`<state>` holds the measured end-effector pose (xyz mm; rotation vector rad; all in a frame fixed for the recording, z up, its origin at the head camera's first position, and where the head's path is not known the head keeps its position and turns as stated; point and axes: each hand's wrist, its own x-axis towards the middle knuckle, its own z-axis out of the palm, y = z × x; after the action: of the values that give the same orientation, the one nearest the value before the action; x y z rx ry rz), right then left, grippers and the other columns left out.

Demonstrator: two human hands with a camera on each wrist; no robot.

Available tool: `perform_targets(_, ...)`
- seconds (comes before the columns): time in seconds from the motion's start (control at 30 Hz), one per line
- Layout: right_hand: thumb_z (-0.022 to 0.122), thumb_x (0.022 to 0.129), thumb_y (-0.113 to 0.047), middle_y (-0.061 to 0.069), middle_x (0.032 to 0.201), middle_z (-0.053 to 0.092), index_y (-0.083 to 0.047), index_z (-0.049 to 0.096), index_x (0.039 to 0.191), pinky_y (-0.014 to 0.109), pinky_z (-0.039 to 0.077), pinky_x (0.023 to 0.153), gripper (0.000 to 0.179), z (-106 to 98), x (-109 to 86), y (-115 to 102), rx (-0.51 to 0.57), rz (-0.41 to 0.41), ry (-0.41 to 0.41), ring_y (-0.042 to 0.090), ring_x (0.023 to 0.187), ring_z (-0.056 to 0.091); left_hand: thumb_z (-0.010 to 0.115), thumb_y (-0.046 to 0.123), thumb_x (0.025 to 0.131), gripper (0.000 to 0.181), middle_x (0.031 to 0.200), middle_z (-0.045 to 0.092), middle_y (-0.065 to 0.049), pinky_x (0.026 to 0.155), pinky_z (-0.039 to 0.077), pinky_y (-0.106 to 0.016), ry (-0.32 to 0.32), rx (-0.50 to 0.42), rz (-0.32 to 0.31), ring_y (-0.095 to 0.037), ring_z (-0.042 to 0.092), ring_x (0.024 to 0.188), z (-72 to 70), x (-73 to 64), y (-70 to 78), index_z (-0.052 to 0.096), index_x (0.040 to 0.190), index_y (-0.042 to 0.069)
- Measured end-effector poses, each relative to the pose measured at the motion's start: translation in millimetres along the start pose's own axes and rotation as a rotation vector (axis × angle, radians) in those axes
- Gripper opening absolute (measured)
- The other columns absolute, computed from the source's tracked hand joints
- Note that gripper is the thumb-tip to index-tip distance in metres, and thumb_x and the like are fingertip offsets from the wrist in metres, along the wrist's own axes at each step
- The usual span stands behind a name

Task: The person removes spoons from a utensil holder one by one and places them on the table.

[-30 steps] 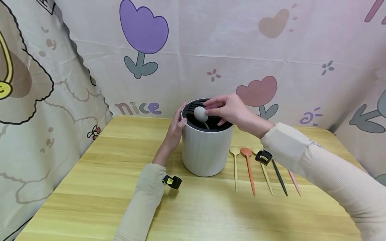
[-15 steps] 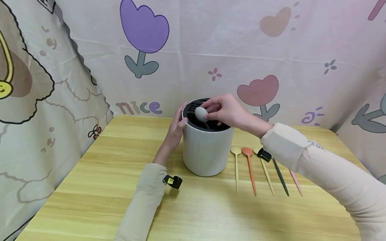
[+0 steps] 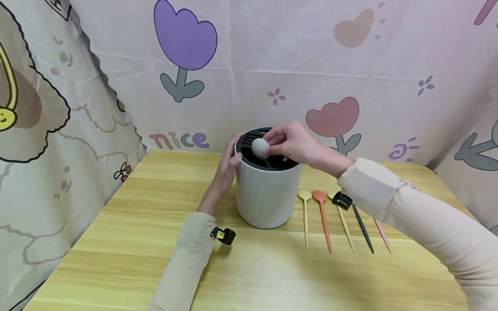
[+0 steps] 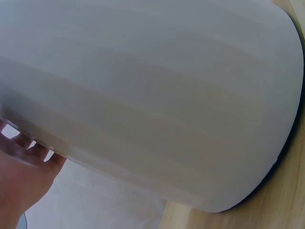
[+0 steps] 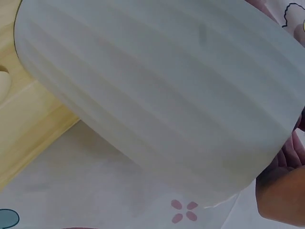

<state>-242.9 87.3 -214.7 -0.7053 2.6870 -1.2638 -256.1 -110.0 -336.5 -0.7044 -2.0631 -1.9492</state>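
Note:
A white utensil holder [image 3: 266,198] with a black slotted top [image 3: 268,166] stands on the wooden table. My left hand [image 3: 225,170] holds its left side near the rim, thumb toward me and fingers round the back; the left wrist view shows those fingers [image 4: 56,163] against the wall. Over the wide opening in the top, my right hand [image 3: 296,141] pinches a pale grey spoon [image 3: 259,148] by its bowl. The spoon's handle points down into the opening, its lower part hidden. In the right wrist view the holder's wall [image 5: 157,95] hides most of the right hand.
Right of the holder several spoons lie in a row: a pale yellow one [image 3: 304,195], an orange one [image 3: 320,197], another yellow one [image 3: 345,226], a dark green handle [image 3: 363,229] and a pink handle [image 3: 383,236]. My right forearm covers some bowls. A printed cloth [image 3: 249,52] hangs behind the table.
My right hand's fingers have shifted slightly on the spoon's bowl, which has turned a little and back. The holder and left hand have stayed nearly in place.

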Motion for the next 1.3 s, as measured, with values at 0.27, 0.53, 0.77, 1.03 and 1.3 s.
perform_targets(0.27, 0.072, 0.085, -0.006, 0.014, 0.097, 0.071, 0.003, 0.067, 0.107, 0.023, 0.049, 0.053, 0.024, -5.8, -3.8, -1.1, 0.028, 0.037, 0.045, 0.016, 0.073, 0.060, 0.036, 0.038, 0.086, 0.075, 0.154, 0.024, -0.016, 0.113, 0.021, -0.047, -0.006, -0.007, 0.004, -0.027, 0.026, 0.139, -0.3, -0.7, -1.8, 0.023, 0.152, 0.005)
perform_targets(0.53, 0.067, 0.089, -0.004, 0.010, 0.094, 0.068, 0.003, 0.062, 0.111, 0.021, 0.041, 0.051, 0.024, -13.9, -7.4, -1.0, 0.091, 0.057, 0.105, 0.013, 0.063, 0.049, 0.036, 0.038, 0.086, 0.076, 0.154, 0.025, -0.017, 0.113, 0.022, -0.045, -0.009, -0.015, 0.006, -0.027, 0.027, 0.138, -0.2, -0.3, -3.6, 0.022, 0.152, 0.004)
perform_targets(0.77, 0.064, 0.091, -0.003, 0.003, 0.085, 0.069, 0.004, 0.061, 0.112, 0.019, 0.035, 0.049, 0.023, -29.2, -14.5, -5.5, 0.186, 0.035, 0.152, 0.008, 0.059, 0.044, 0.037, 0.039, 0.086, 0.077, 0.154, 0.025, -0.018, 0.114, 0.021, -0.045, -0.015, -0.019, 0.011, -0.028, 0.026, 0.139, 1.0, 0.7, -2.5, 0.021, 0.152, 0.004)
perform_targets(1.03, 0.064, 0.089, 0.001, 0.001, 0.089, 0.069, 0.002, 0.063, 0.112, 0.019, 0.041, 0.049, 0.022, -49.1, -23.0, -21.4, 0.293, -0.042, 0.248, 0.011, 0.064, 0.050, 0.037, 0.040, 0.086, 0.077, 0.154, 0.025, -0.017, 0.114, 0.021, -0.045, -0.018, -0.022, 0.020, -0.028, 0.027, 0.139, 1.0, 1.4, -2.3, 0.021, 0.152, 0.003)
perform_targets(1.3, 0.066, 0.084, 0.009, 0.012, 0.088, 0.069, -0.006, 0.069, 0.112, 0.020, 0.045, 0.050, 0.032, -68.1, -30.9, -31.9, 0.519, -0.231, 0.286, 0.017, 0.066, 0.056, 0.037, 0.042, 0.086, 0.078, 0.154, 0.024, -0.016, 0.114, 0.021, -0.046, -0.011, -0.009, 0.012, -0.027, 0.026, 0.139, 0.8, 0.8, 0.0, 0.021, 0.152, 0.004)
